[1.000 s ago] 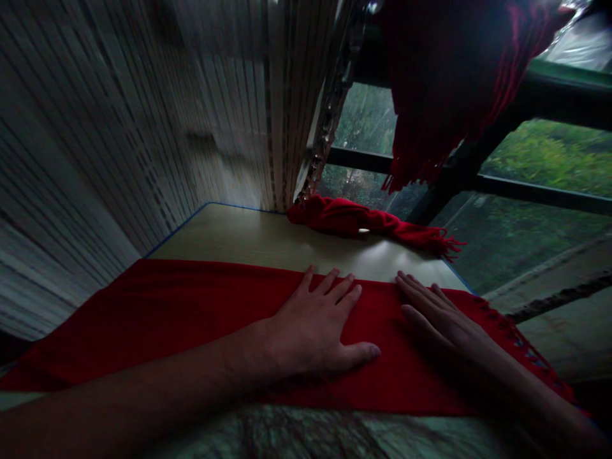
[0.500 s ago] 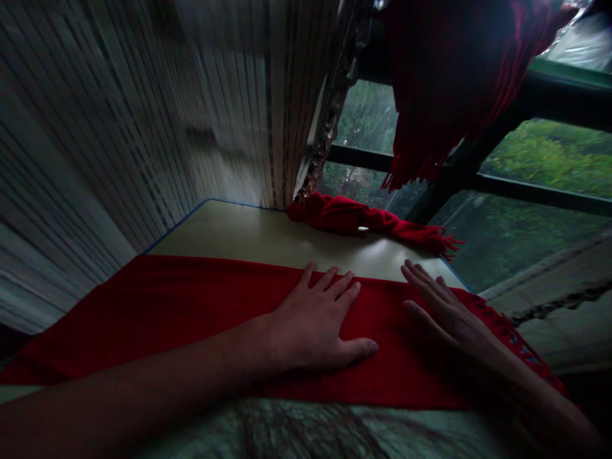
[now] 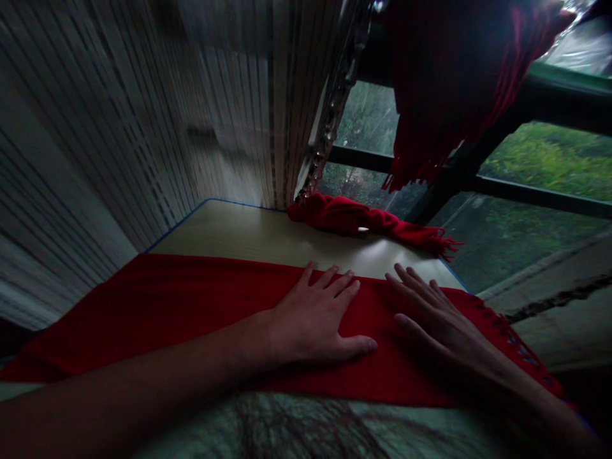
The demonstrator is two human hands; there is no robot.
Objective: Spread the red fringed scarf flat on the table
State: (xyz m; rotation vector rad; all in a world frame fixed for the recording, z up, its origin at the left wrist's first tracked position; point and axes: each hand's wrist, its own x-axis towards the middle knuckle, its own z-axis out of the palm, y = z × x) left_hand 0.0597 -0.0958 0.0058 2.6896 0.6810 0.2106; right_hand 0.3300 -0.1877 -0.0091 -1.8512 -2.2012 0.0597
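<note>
A red cloth [image 3: 205, 306] with a fringed right end lies spread across the light wooden table [image 3: 229, 229]. Near its middle, my left hand [image 3: 318, 319] rests flat with its fingers spread, the fingertips at the cloth's far edge. My right hand [image 3: 435, 319] is over the right part of the cloth, fingers stretched out and nothing in it; whether it touches the cloth is unclear. Both hands are open, palms down.
A bunched red scarf [image 3: 373, 220] with a fringe lies along the table's back edge. Another fringed red cloth [image 3: 430, 95] hangs above it, in front of the window [image 3: 549, 159]. A pale striped curtain [image 3: 191, 95] stands behind and to the left.
My right hand has moved slightly left over the cloth, toward my left hand. My left hand and the cloth have hardly moved.
</note>
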